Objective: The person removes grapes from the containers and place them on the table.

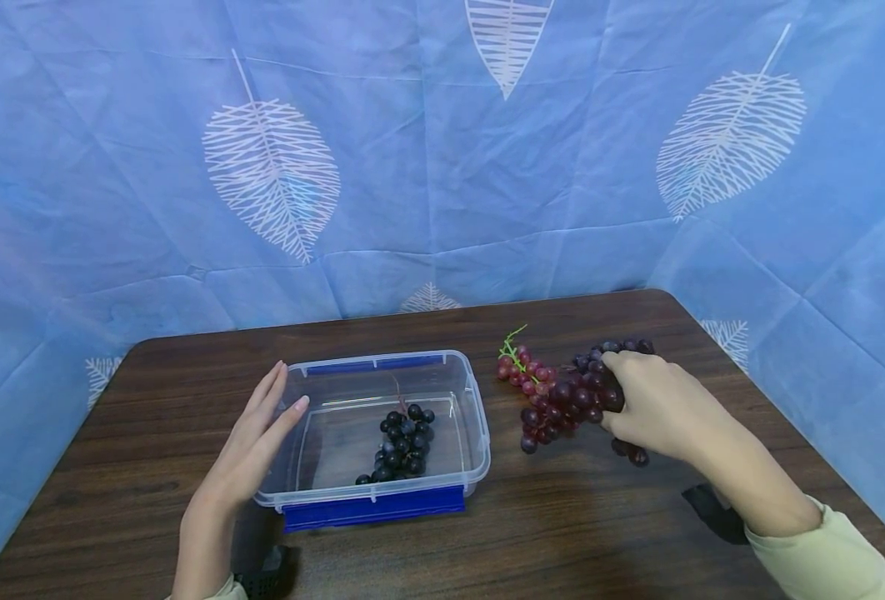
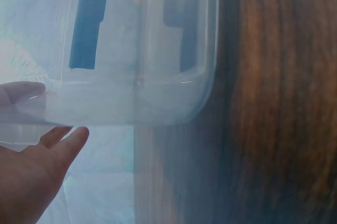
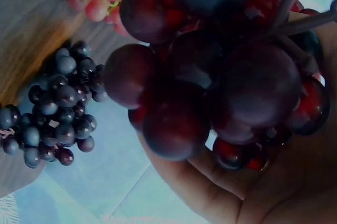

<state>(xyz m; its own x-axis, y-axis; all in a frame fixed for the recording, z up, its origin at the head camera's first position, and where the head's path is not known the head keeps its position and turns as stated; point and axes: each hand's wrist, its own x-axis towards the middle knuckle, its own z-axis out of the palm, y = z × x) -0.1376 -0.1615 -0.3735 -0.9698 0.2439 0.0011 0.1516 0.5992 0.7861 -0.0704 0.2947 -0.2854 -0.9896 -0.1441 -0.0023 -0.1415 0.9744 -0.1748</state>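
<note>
My right hand (image 1: 660,404) grips a bunch of dark red grapes (image 1: 581,396) over the right side of the table. Its thick stem and large round berries fill much of the right wrist view, with my curled fingers (image 3: 184,182) under them. A clear plastic container (image 1: 480,417) with blue clips stands lidless to the left. Inside it lies a bunch of black grapes (image 1: 405,442). At the container's left rim is my left hand (image 1: 236,454), its fingers fairly straight and spread, the thumb over the rim.
A smaller bunch of pink grapes (image 1: 523,375) with a green stem lies just behind the held bunch. Another dark bunch (image 3: 58,108) rests on the table beyond my right hand. Blue leaf-patterned cloth (image 1: 427,167) hangs behind the brown wooden table (image 1: 532,533).
</note>
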